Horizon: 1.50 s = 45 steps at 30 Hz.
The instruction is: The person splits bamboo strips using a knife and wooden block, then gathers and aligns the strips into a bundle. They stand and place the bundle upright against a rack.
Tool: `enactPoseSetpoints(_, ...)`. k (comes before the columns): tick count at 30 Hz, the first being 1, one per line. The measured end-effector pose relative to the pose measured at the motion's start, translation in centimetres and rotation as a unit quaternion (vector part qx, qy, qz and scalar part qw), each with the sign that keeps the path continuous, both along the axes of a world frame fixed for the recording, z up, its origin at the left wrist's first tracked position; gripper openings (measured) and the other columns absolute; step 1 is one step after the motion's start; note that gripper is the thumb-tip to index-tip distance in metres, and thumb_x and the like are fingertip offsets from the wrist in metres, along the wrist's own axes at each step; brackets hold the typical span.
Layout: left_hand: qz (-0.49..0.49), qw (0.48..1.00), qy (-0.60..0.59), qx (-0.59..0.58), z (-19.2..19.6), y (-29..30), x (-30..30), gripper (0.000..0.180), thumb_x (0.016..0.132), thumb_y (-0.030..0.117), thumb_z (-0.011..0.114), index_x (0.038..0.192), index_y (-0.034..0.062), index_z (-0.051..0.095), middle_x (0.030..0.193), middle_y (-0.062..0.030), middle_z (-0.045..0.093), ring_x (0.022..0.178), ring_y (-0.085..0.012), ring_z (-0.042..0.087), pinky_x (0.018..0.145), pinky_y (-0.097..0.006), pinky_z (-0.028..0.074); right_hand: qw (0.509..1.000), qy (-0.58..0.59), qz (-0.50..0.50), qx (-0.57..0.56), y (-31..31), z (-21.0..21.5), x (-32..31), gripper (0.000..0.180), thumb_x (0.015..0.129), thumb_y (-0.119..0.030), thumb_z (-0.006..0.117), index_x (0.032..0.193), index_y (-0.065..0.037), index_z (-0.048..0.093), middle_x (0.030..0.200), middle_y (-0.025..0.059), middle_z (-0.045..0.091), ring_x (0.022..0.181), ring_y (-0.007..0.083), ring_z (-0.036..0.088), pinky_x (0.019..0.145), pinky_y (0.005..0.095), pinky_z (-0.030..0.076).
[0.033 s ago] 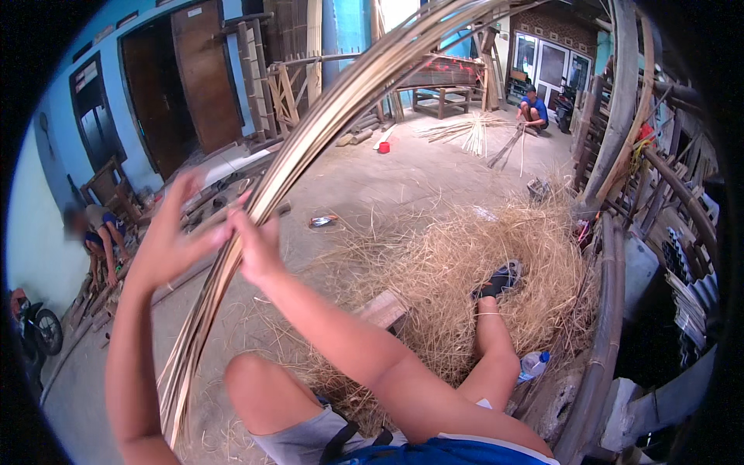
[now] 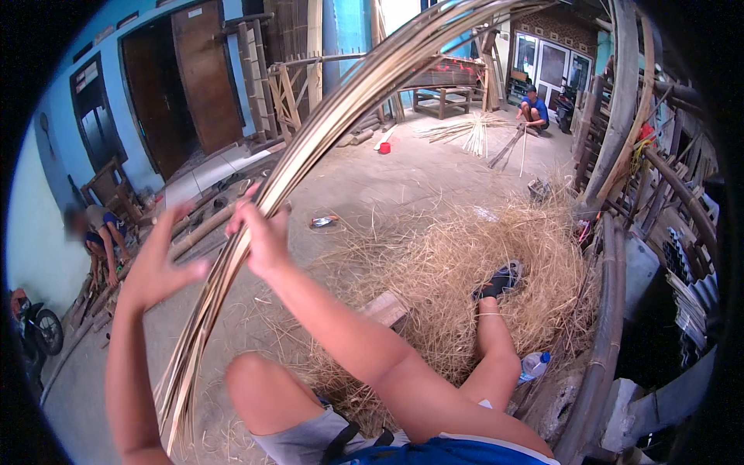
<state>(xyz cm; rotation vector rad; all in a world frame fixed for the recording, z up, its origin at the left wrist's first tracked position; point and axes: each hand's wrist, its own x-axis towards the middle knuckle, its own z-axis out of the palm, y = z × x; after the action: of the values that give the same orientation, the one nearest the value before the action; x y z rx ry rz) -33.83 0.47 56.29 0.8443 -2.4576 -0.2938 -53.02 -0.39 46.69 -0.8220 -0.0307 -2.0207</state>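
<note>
Head view, seated worker, read left to right. At 9 o'clock near the frame edge a second person (image 2: pixel 99 232) crouches by the blue wall (image 2: pixel 46 232), with a wheel (image 2: pixel 43 329) just below at 8 o'clock; these are well apart from the work. The worker's left hand (image 2: pixel 159 267) is raised with fingers spread apart and holds nothing; its thumb points toward the bundle, close to it but not touching as far as the picture shows. Just to its right runs the bundle of bamboo strips (image 2: pixel 310 147), thin pale slats held together as one sheaf. Its long axis sweeps in a curve from 7 o'clock, low beside the worker's left knee (image 2: pixel 260 387), up through the centre and out at 1 o'clock near the top rim. The right hand (image 2: pixel 263 232) is clamped on the bundle about a third of the way up, fingers wrapped over the strips from the right side, forearm crossing in from 5 o'clock. So the right hand carries the bundle; the left hand is the free one and lies to the left of the strips, at about the same height as the grip. Right of centre, a heap of straw-like shavings (image 2: pixel 480 271) covers the ground from 3 to 5 o'clock, with the worker's right foot in a dark sandal (image 2: pixel 500 280) resting on it and a plastic bottle (image 2: pixel 535 364) at its lower edge. At 1 o'clock, far off, a third person (image 2: pixel 535 108) in blue squats beside loose strips on the concrete floor (image 2: pixel 403 178).
</note>
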Motion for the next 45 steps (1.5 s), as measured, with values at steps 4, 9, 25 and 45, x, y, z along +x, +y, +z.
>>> enactPoseSetpoints(4, -0.038, 0.984, -0.007, 0.173, -8.5, -0.3, 9.5, 0.135, 0.058, 0.077, 0.085, 0.158, 0.004, 0.033, 0.161, -0.0215, 0.036, 0.146, -0.0361, 0.04, 0.122, -0.049, 0.026, 0.999, -0.025, 0.008, -0.023, 0.8, 1.9, -4.3, 0.025, 0.093, -0.01, 0.066, 0.111, -0.014, 0.049, 0.077, 0.0022, 0.054, 0.07, 0.0146, 0.057, 0.072, 0.0396, 0.056)
enactPoseSetpoints(9, 0.054, 0.969, 0.071, 0.232, -12.2, 2.7, 8.8, 0.114, 0.056, 0.053, 0.095, 0.149, 0.0077, 0.047, 0.136, -0.0188, 0.064, 0.119, -0.0302, 0.064, 0.104, -0.04, 0.047, 0.995, -0.081, -0.025, 0.046, 2.3, 1.7, -5.7, 0.02, 0.094, -0.015, 0.069, 0.109, -0.01, 0.055, 0.08, 0.0026, 0.057, 0.072, 0.0158, 0.06, 0.073, 0.0385, 0.057)
enactPoseSetpoints(25, 0.028, 0.954, -0.11, 0.277, -11.6, 5.2, 8.2, 0.093, 0.062, 0.012, 0.076, 0.149, 0.0069, 0.044, 0.115, -0.0185, 0.068, 0.108, -0.0316, 0.067, 0.097, -0.037, 0.05, 0.989, -0.126, 0.077, 0.026, 3.6, -3.8, -9.3, 0.051, 0.085, -0.013, 0.061, 0.135, -0.016, 0.05, 0.096, 0.0075, 0.062, 0.09, 0.0205, 0.064, 0.089, 0.0455, 0.056)
enactPoseSetpoints(45, 0.098, 0.968, 0.061, 0.221, -12.5, 7.5, 3.8, 0.056, 0.069, 0.008, 0.075, 0.122, -0.0021, 0.063, 0.085, -0.0058, 0.063, 0.08, -0.0136, 0.057, 0.075, -0.032, 0.051, 0.99, 0.032, 0.103, -0.093, 4.2, 3.5, -11.4, 0.071, 0.097, -0.065, 0.058, 0.14, -0.009, 0.052, 0.113, 0.013, 0.069, 0.104, 0.0248, 0.066, 0.094, 0.0422, 0.055)
